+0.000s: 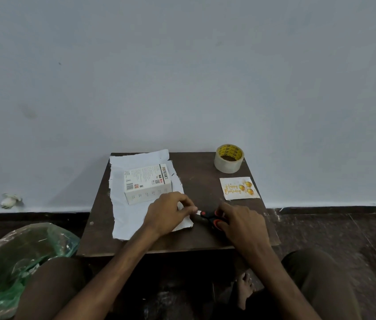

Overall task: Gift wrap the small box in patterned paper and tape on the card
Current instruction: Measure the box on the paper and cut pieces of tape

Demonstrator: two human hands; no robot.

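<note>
Box (147, 183) just beyond left hand (170, 214) pinching paper (131, 218) | right hand (242, 224) grips scissors (207, 214)

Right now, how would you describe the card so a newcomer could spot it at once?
Start at the dark table. On its far right sits a clear tape roll; the card lies nearer the person. It is the only flat square with gold Happy Birthday lettering and balloons.

The left forearm (117, 255) and right forearm (272, 269) reach forward, converging. The left grip (170, 213), palm down, pinches the paper (131, 218) edge; the right grip (242, 224), just beside it, curls round the scissors (207, 214) handles.
</note>
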